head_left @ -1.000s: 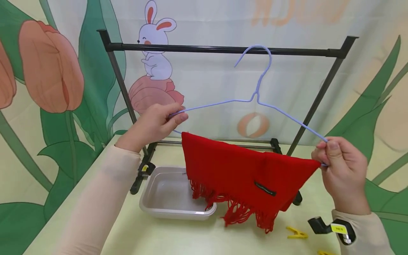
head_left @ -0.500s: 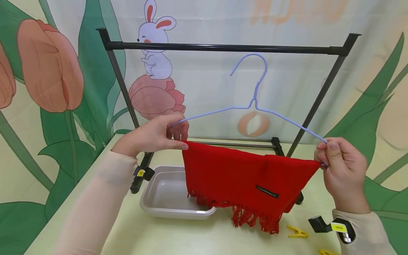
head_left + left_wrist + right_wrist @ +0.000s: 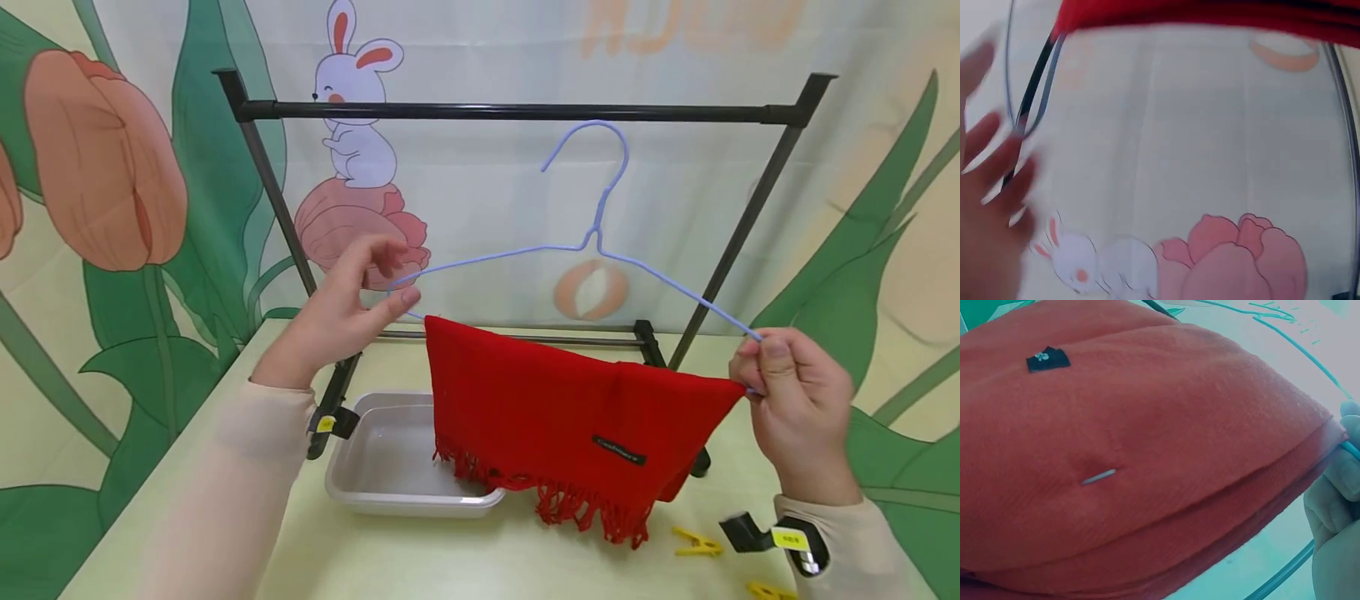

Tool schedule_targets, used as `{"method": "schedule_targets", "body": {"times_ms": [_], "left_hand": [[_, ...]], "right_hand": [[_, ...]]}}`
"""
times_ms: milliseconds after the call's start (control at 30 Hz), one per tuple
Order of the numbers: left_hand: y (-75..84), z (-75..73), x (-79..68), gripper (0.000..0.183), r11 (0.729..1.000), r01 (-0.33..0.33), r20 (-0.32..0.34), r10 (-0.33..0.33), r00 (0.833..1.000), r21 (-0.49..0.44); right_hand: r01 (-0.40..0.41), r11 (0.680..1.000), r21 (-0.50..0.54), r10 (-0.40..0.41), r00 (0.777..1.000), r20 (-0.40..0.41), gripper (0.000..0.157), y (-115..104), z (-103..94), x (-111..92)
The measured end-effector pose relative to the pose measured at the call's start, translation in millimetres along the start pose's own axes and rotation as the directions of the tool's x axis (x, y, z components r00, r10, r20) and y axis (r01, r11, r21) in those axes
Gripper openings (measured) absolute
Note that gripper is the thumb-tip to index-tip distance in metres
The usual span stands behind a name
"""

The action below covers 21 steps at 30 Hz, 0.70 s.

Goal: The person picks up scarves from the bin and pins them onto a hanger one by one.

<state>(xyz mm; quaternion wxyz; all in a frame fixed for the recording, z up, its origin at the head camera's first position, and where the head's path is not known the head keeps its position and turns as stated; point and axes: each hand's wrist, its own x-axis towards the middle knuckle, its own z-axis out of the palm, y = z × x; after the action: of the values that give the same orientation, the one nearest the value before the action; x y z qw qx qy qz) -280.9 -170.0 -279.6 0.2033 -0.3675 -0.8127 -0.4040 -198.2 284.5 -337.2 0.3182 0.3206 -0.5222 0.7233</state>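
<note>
A lavender wire clothes hanger is held up in the head view, its hook just under the rack's top bar. Folded over its lower bar hangs a red fringed scarf with a small black label. The right hand grips the hanger's right corner, right at the scarf's edge; the right wrist view shows the scarf close up. At the hanger's left corner is the left hand, thumb and fingers spread apart around the wire end. Blurred fingers of the left hand show beside the hanger loop in the left wrist view.
A black garment rack stands behind the hanger. Below, on the pale green table, sits a grey plastic basin, partly covered by the scarf. Yellow clothespins lie at the front right. A printed curtain hangs behind.
The left hand has let go of the hanger's wire, touched the scarf's left top corner, then moved up and left with fingers spread. The hanger is slightly lower; the right hand keeps its grip.
</note>
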Motion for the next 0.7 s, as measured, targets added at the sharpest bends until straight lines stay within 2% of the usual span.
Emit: {"method": "schedule_targets", "body": {"times_ms": [33,67,100,133,167,200,233,300,400,467,567,700], "left_hand": [[5.3,4.5,0.2,0.030,0.995,-0.087,-0.096,0.090,0.991,0.040],[11.6,10.0,0.8,0.022,0.981,-0.175,-0.168,0.188,0.968,0.085],[18.4,16.1,2.3,0.015,0.954,-0.262,-0.211,0.288,0.934,0.143],[25.8,22.7,4.3,0.009,0.922,-0.338,-0.222,0.375,0.900,0.191],[33.5,30.0,6.8,0.005,0.890,-0.402,-0.203,0.444,0.873,0.215],[41.5,38.1,9.3,0.004,0.866,-0.443,-0.158,0.483,0.861,0.232],[49.6,46.5,12.3,0.004,0.846,-0.472,-0.095,0.506,0.857,0.248],[63.8,64.8,18.3,0.006,0.824,-0.491,0.034,0.503,0.864,0.283],[80.4,92.2,25.2,0.012,0.813,-0.475,0.200,0.431,0.880,0.338],[88.6,108.5,28.6,0.016,0.808,-0.459,0.280,0.375,0.884,0.368],[98.0,128.7,33.0,0.020,0.809,-0.437,0.343,0.312,0.886,0.393],[102.8,145.3,36.6,0.018,0.822,-0.411,0.345,0.282,0.895,0.393]], "right_hand": [[0.004,1.000,0.001,-0.004,1.000,-0.008,0.025,0.5,1.0,-0.6],[0.006,1.000,-0.001,-0.006,1.000,-0.011,0.025,0.6,1.4,-0.9],[0.009,1.000,0.003,-0.009,1.000,-0.016,0.025,0.7,2.0,-1.0],[0.012,1.000,0.010,-0.011,1.000,-0.020,0.024,0.9,2.6,-1.0],[0.015,1.000,0.017,-0.015,1.000,-0.023,0.024,1.0,3.2,-0.9],[0.019,1.000,0.024,-0.018,0.999,-0.028,0.023,1.3,4.0,-0.7],[0.024,0.999,0.032,-0.023,0.999,-0.031,0.023,1.0,4.5,-0.1],[0.031,0.999,0.040,-0.030,0.999,-0.041,0.022,0.6,5.8,0.9],[0.027,0.999,0.027,-0.026,0.998,-0.052,0.022,0.0,8.0,1.4],[0.019,1.000,0.009,-0.018,0.998,-0.056,0.022,-0.2,9.5,1.2],[0.010,1.000,-0.015,-0.010,0.998,-0.059,0.021,-0.3,11.2,0.5],[0.010,0.999,-0.039,-0.012,0.998,-0.066,0.020,-0.2,12.5,0.1]]}}
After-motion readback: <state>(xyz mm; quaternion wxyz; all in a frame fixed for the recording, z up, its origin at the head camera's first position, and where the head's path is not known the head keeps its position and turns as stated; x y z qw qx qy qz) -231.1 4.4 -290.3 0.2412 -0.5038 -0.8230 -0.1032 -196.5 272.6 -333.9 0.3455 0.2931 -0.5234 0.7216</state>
